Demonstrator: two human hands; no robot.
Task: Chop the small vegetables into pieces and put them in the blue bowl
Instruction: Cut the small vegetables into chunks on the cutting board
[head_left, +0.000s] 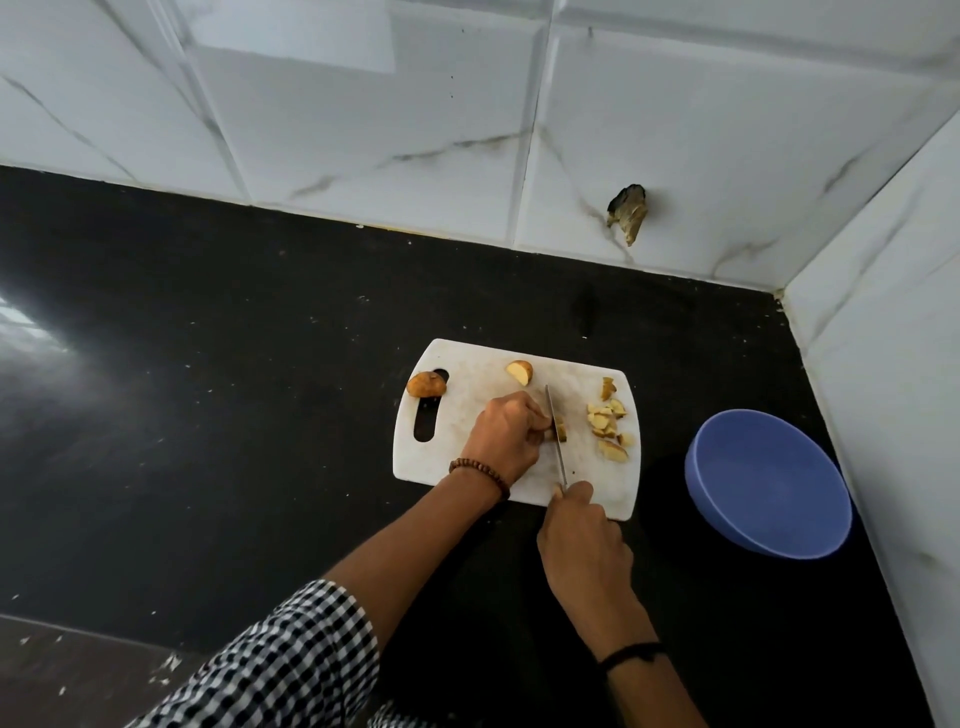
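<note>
1. Head view: a white cutting board (467, 415) with a dark handle slot at its left end lies on a black countertop (208, 415).
2. The left hand (506, 439) is over the middle of the board, fingers curled down and pinning a small brown-skinned vegetable piece (561, 432) against the board.
3. The right hand (584, 535) is at the board's near edge, closed round the handle of a knife (557, 431). The thin blade runs away from the person across the board and sits on the pinned piece, just beside the left fingertips.
4. A whole small vegetable (426, 384), tan-brown and rounded, rests on the far end of the board's handle slot.
5. A cut half (520, 372), with pale yellow flesh and a brown rind, lies near the board's far edge.
6. A loose heap of chopped pieces (608, 423), pale yellow with bits of brown skin, sits at the board's right end.
7. The blue bowl (769, 483), round and matte, stands on the countertop to the right of the board, apart from it.
8. A bead bracelet (480, 470) circles the left wrist, a black band (631, 653) circles the right wrist, and a checked sleeve (291, 660) covers the left upper arm.
9. Beyond the board, white marbled wall tiles (363, 130) rise from the countertop.
</note>
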